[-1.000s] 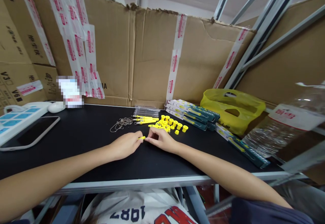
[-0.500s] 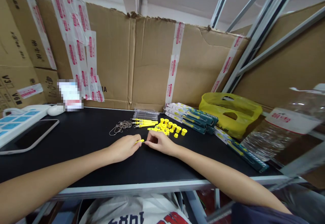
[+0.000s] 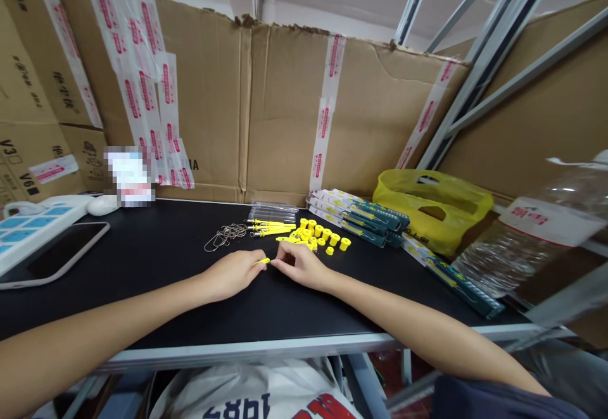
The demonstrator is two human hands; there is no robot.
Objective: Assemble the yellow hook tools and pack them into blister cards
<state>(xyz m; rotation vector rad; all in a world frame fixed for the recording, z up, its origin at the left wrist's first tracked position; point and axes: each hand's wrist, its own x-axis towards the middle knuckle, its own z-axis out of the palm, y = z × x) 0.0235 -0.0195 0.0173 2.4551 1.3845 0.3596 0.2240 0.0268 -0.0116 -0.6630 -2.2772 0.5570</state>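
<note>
My left hand [image 3: 231, 273] and my right hand [image 3: 301, 264] meet fingertip to fingertip on the black table [image 3: 156, 261]. Between them they pinch a small yellow plastic piece [image 3: 263, 261]; both hands are closed on it. Just behind my right hand lies a heap of yellow caps [image 3: 319, 235]. Several assembled yellow-tipped tools [image 3: 270, 226] lie side by side beyond my hands. A bunch of thin wire clips [image 3: 225, 235] rests to the left of those tools.
Green-and-white packaged items [image 3: 358, 218] are stacked at the back right, beside a yellow plastic bag [image 3: 434, 208]. A clear plastic bottle [image 3: 527, 235] lies at the right. A phone [image 3: 52, 253] and a white device [image 3: 28, 226] lie at the left. Cardboard walls [image 3: 285, 109] stand behind.
Both hands stay pinched on the yellow piece with only slight finger shifts. The camera view has wobbled a little.
</note>
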